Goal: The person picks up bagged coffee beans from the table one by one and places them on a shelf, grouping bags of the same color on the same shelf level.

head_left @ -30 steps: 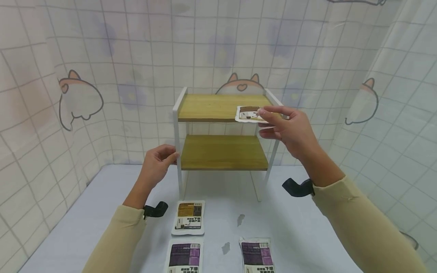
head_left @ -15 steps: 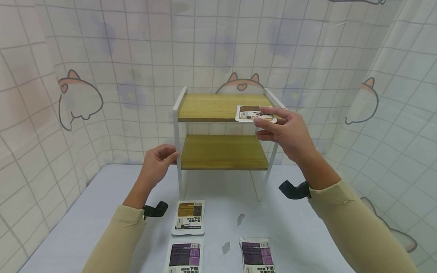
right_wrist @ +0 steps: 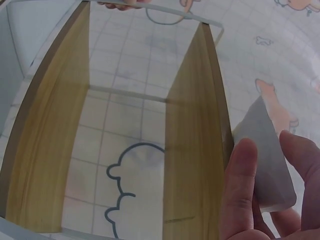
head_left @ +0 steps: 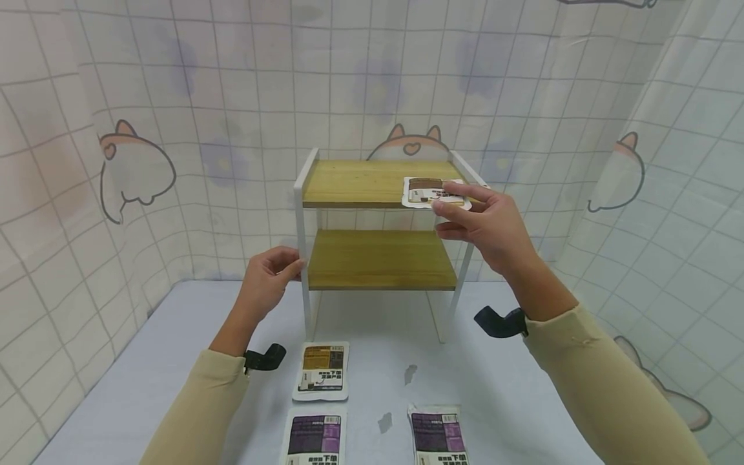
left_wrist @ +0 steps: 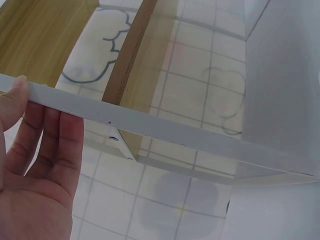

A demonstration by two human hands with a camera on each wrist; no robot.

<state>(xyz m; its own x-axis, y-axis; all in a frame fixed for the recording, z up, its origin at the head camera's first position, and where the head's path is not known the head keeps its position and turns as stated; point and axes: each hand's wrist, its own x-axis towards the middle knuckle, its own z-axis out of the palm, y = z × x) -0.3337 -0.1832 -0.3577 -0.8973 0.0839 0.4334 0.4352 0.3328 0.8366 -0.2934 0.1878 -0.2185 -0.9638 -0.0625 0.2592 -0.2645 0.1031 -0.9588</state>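
Flat glossy packet (head_left: 433, 192) pinched by right hand (head_left: 488, 223) over wooden shelf (head_left: 372, 181).

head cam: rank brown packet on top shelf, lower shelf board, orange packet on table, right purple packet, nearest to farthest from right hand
1. Brown packet, pinched in the right hand at the top shelf's right end.
2. Lower shelf board, just left of and below the hand.
3. Orange packet, on the table, front left.
4. Right purple packet, at the near table edge; close to the orange one, so ranks 3 and 4 are uncertain.
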